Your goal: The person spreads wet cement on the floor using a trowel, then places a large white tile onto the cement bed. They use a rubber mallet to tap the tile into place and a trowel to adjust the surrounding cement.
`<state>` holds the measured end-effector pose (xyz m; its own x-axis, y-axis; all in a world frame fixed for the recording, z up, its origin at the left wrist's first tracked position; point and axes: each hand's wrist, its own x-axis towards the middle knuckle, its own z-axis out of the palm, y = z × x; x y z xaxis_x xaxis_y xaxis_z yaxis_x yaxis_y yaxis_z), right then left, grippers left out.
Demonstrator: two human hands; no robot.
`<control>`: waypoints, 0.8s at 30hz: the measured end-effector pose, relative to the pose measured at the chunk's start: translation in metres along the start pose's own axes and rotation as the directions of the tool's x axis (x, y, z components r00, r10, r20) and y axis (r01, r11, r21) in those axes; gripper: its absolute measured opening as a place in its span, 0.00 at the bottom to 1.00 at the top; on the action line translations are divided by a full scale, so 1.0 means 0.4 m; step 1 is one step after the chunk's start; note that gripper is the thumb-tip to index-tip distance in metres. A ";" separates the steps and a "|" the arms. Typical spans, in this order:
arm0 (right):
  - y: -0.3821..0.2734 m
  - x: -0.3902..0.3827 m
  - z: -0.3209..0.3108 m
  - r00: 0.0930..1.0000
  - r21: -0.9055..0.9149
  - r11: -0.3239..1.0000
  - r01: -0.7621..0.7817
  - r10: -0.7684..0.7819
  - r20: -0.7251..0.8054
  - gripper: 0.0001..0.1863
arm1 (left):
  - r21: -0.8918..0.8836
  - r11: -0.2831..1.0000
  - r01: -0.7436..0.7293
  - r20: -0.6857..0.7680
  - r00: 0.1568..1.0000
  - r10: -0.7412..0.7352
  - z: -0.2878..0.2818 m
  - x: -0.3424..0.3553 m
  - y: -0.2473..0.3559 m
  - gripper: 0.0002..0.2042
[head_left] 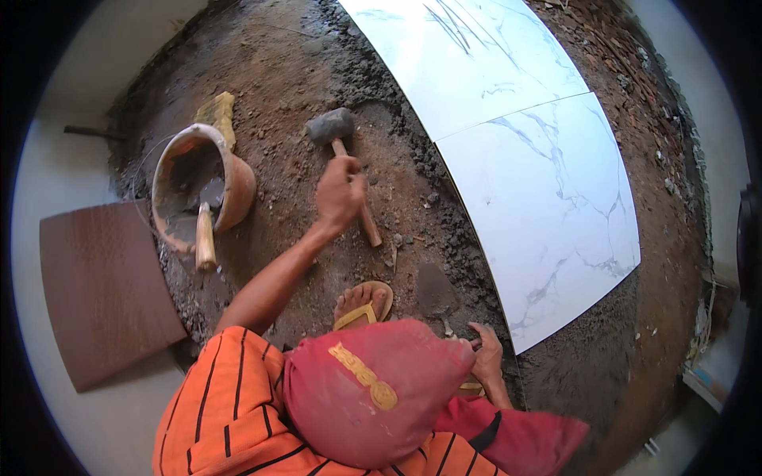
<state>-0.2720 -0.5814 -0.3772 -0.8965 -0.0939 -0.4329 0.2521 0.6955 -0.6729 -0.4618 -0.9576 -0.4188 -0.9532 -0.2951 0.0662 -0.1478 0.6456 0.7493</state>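
L hand (341, 193) wrapped round hdl of rubber mallet (339, 145), mid dirt floor (270, 71), btwn bucket (240, 192) & two white veined tiles (548, 214); R hand (487, 355) curled round hdl of trowel (436, 292), partly hidden by red cloth (381, 428), blade nr tiles' L edge; bucket nr floor's L edge w/ wooden-hdl tool (205, 238) over rim; brown slab (107, 293) beside, same edge
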 end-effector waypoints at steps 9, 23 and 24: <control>-0.082 -0.082 -0.049 0.865 0.230 0.834 -0.502 0.493 0.099 0.18 | -0.067 0.720 -0.691 0.188 0.700 0.689 0.384 0.336 0.543 0.32; 0.113 -0.003 -0.222 0.534 0.355 0.856 -0.376 0.513 -0.672 0.13 | 0.284 0.696 -0.660 0.436 0.735 0.519 0.521 0.321 0.433 0.33; 0.159 -0.006 -0.240 0.540 0.354 0.861 -0.365 0.505 -0.673 0.12 | 0.277 0.701 -0.657 0.437 0.736 0.517 0.530 0.316 0.434 0.33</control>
<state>-0.2889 -0.4686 -0.3612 -0.6017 0.7805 -0.1696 0.6733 0.3814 -0.6335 -0.6640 -0.7336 -0.4201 -0.8931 0.4248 0.1484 0.4499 0.8415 0.2992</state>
